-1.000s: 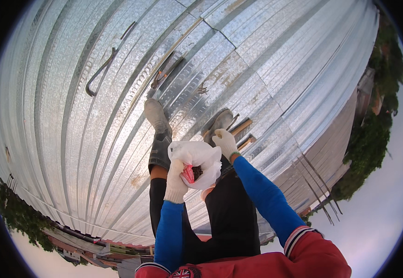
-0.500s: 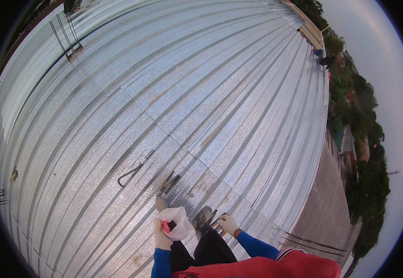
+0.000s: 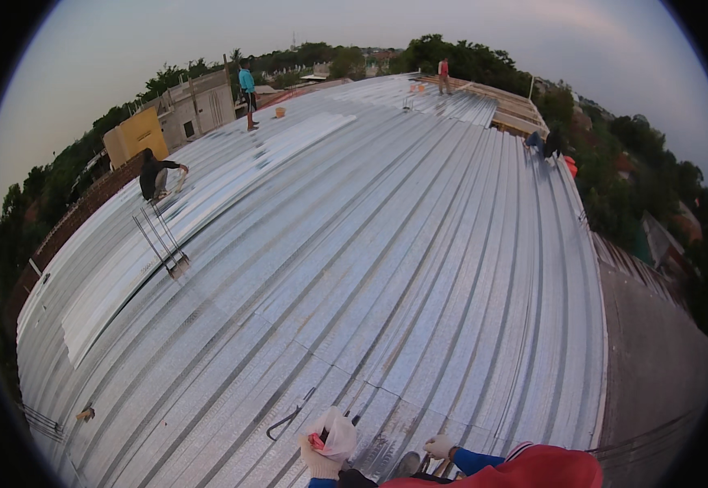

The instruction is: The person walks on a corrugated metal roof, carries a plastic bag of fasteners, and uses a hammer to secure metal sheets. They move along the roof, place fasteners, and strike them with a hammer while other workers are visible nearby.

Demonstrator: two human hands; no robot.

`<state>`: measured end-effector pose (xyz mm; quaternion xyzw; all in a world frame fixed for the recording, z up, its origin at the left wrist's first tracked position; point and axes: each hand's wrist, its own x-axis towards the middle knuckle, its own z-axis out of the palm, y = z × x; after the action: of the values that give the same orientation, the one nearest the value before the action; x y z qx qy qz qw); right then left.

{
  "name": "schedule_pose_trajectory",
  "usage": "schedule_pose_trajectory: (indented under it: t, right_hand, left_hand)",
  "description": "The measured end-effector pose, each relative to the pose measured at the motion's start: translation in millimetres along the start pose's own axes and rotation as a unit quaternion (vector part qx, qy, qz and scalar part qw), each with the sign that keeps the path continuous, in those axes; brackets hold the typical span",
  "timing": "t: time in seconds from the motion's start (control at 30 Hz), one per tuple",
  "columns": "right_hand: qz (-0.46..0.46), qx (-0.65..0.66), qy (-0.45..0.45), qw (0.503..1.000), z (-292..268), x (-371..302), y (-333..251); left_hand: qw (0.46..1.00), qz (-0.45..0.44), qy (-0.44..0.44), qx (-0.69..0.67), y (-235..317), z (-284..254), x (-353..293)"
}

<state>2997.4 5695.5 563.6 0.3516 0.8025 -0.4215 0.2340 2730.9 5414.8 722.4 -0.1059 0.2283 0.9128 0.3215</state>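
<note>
My gloved left hand (image 3: 320,460) grips a white plastic bag (image 3: 338,431) at the bottom of the head view. Something red shows at the bag's mouth, and its dark contents cannot be made out. To the right, my gloved right hand (image 3: 438,446) is low over the metal roof, with its fingers curled. Thin dark and brownish pieces lie just below it; whether the fingers hold one is unclear. A boot tip (image 3: 407,464) shows between the hands. Ahead of the bag lies a dark tool with a bent, hooked frame (image 3: 287,421).
Ribbed metal sheets (image 3: 386,268) stretch ahead. Upright rebar (image 3: 159,240) pokes through at left. One person (image 3: 157,175) crouches there; others stand or crouch farther off. The roof edge (image 3: 603,350) runs along the right, beside a lower brown roof (image 3: 642,350). Wooden framing (image 3: 525,114) shows far ahead.
The view has tilted up, bringing in the horizon, sky and several people. My left hand still holds the bag; my right hand stays low at the right.
</note>
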Motion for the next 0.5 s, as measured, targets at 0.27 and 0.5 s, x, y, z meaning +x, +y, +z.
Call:
schedule_pose_trajectory:
  t: [0.27,0.5]
  right_hand:
    - [0.028,-0.081,0.096,0.992,-26,-30,156]
    - [0.184,0.098,0.068,0.976,8,-56,186]
  left_hand:
    - [0.998,-0.047,0.005,0.047,-63,53,-35]
    - [0.989,-0.134,-0.001,0.055,-87,67,-50]
